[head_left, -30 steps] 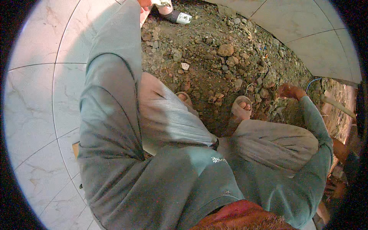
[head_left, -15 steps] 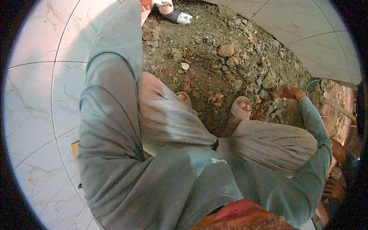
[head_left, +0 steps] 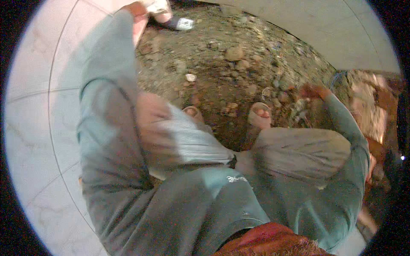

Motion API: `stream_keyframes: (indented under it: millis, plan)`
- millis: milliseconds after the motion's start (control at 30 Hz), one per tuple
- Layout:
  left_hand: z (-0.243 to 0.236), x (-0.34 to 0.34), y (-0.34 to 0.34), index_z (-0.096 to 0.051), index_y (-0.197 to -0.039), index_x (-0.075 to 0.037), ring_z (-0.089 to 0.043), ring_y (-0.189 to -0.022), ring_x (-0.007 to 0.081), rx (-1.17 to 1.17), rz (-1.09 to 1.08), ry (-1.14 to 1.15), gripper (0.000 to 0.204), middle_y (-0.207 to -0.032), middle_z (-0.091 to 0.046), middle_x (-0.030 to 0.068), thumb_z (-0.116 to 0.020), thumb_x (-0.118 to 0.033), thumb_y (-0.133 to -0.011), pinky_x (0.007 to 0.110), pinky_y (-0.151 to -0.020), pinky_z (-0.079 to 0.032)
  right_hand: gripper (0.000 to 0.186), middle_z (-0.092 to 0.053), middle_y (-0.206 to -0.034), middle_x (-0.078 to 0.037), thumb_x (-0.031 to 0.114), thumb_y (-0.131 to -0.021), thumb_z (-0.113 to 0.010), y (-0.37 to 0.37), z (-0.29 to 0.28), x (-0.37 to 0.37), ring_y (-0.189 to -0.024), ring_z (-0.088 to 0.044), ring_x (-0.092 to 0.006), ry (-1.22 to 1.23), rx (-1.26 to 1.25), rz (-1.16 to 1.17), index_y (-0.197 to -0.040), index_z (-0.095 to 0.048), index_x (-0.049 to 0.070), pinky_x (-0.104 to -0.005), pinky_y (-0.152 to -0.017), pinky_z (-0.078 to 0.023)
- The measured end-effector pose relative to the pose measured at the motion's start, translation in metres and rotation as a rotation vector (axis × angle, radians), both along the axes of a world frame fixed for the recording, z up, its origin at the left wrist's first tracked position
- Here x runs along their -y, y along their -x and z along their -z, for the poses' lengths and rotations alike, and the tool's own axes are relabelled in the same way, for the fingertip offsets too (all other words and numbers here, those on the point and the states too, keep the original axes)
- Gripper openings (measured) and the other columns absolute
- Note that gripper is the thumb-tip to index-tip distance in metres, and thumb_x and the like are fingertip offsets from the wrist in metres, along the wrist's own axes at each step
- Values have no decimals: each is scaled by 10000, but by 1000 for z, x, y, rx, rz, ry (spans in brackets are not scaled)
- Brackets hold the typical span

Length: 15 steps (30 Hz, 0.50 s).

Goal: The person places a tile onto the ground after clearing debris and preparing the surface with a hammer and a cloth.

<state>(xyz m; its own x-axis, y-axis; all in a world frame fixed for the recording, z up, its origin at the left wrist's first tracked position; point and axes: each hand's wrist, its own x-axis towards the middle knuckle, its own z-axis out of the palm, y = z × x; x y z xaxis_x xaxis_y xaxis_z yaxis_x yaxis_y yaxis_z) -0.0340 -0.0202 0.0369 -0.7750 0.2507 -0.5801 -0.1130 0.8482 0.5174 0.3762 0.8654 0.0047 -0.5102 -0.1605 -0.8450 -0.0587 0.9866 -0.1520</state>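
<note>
Head view: rubble [head_left: 209,51] lies ahead of the feet [head_left: 260,113]. Left hand [head_left: 136,10]: upper edge, near a dark, white-ended object [head_left: 184,24]. Right hand [head_left: 314,91]: rubble's right side. Fingers, both hands: state cannot be determined. Shirt [head_left: 192,209]: white chest lettering [head_left: 237,179].

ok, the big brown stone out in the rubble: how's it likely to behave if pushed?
The brown stone looks like solid rock, so probably rigid and fairly heavy for its size. Its blunt, roundish outline suggests it may roll or rock. Loose, uneven rubble around it would likely shift too; blur hides how deep it sits.
</note>
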Motion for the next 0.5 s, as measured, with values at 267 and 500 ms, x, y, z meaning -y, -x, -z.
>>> stream_keyframes:
  millis: [267, 500]
  plan:
    - [-19, -43, -61, -601, -901, -124, -517, -572, 109, 37, -275, 59, 209, -708, -529, 6, -566, -314, -981, 326, -411, -377, 312, -642, -718, 59, 499, -918, -694, 19, -4, 51, -629, -494, -56, 122, 231, 242, -1033, -774, 220, -266, -576, -386]
    - [-12, 38, -36, -604, -837, -33, -617, -632, 368, -312, 532, 152, 173, -741, -614, 197, -615, -205, -831, 458, -519, -467, 543, -753, -939, -95, 594, -932, -649, 40, -28, 109, -793, -676, -268, -195, 64, -264, -1144, -729, 100, -483, -763, -552]
